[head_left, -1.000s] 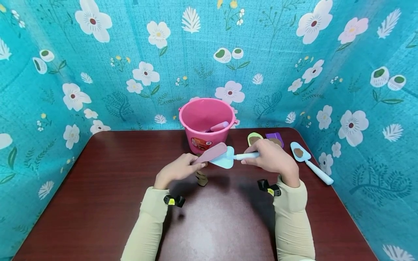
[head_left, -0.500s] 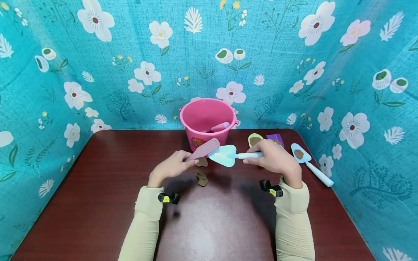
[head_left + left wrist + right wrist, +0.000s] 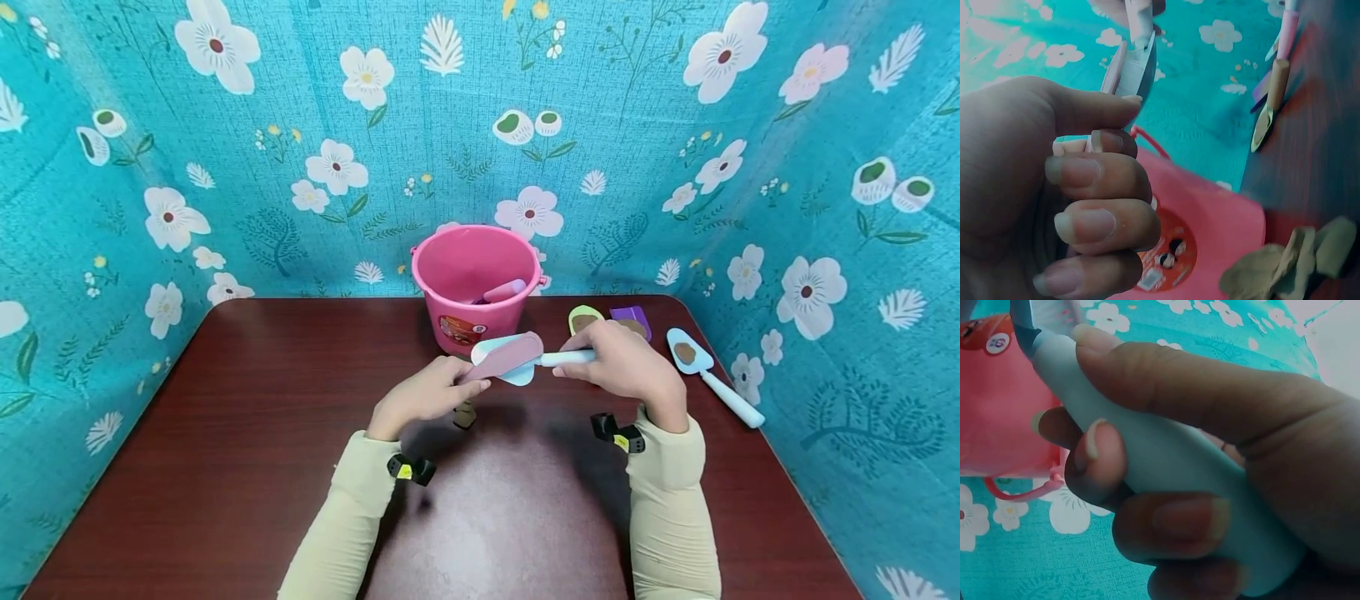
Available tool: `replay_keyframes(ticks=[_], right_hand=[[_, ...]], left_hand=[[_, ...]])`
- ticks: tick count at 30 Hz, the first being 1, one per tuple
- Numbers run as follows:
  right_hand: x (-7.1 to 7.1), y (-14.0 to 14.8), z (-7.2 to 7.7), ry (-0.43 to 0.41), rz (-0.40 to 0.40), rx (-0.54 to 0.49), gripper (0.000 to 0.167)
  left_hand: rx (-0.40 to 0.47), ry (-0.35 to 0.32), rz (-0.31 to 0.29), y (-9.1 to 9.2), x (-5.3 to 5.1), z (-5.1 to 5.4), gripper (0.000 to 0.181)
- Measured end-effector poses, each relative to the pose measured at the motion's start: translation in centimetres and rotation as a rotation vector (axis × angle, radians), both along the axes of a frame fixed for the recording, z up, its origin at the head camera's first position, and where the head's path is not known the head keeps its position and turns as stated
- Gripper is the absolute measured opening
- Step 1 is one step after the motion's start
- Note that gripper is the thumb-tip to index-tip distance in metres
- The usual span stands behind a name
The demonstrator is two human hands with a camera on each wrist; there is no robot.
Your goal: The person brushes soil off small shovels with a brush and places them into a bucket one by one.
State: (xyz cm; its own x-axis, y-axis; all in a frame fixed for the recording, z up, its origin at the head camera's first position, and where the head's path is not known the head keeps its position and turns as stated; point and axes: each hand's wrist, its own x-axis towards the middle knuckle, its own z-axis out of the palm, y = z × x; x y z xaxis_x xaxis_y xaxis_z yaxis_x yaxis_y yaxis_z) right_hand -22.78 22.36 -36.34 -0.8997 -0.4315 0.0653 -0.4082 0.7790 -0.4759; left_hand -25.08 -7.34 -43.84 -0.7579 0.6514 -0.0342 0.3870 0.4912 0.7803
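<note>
My left hand (image 3: pixel 423 396) holds one end of a flat, rounded pink tool (image 3: pixel 517 352), its fingers curled in the left wrist view. My right hand (image 3: pixel 622 362) grips the handle of a light blue toy trowel (image 3: pixel 568 358), thumb and fingers wrapped round it in the right wrist view. From the head, the pink tool lies across the trowel's blade (image 3: pixel 520 377); whether they touch I cannot tell. Both are held above the table in front of a pink bucket (image 3: pixel 491 315). Below the left hand lie brown clay-like pieces (image 3: pixel 465 415), partly hidden.
A lilac-and-pink tool (image 3: pixel 504 291) leans inside the bucket. At the back right lie a green-rimmed scoop (image 3: pixel 583 312) and a purple tool (image 3: pixel 630 314), both with brown lumps. Another light blue trowel (image 3: pixel 731 398) lies by the right edge. Flowered cloth (image 3: pixel 285 208) surrounds the table (image 3: pixel 247 400).
My left hand drew back left with the pink tool, then moved right again, bringing it over the trowel's blade. The right hand and the trowel have hardly moved.
</note>
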Motion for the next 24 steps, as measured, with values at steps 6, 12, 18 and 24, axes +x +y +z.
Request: replay_keyframes(ticks=[6, 12, 18, 24], right_hand=[[0.0, 0.3, 0.0, -0.009, -0.007, -0.004, 0.026], [0.0, 0.4, 0.1, -0.025, -0.035, -0.003, 0.029], [-0.1, 0.6, 0.1, -0.032, -0.034, -0.028, 0.027], [-0.1, 0.7, 0.2, -0.055, -0.048, -0.075, 0.022]], left_hand=[[-0.045, 0.011, 0.059, -1.4, -0.8, -0.5, 0.028], [-0.051, 0.001, 0.128, -3.2, -1.2, -0.3, 0.023], [-0.081, 0.004, 0.19, -4.9, -1.3, 0.2, 0.027], [-0.075, 0.023, 0.207, -6.3, -0.7, 1.7, 0.028]])
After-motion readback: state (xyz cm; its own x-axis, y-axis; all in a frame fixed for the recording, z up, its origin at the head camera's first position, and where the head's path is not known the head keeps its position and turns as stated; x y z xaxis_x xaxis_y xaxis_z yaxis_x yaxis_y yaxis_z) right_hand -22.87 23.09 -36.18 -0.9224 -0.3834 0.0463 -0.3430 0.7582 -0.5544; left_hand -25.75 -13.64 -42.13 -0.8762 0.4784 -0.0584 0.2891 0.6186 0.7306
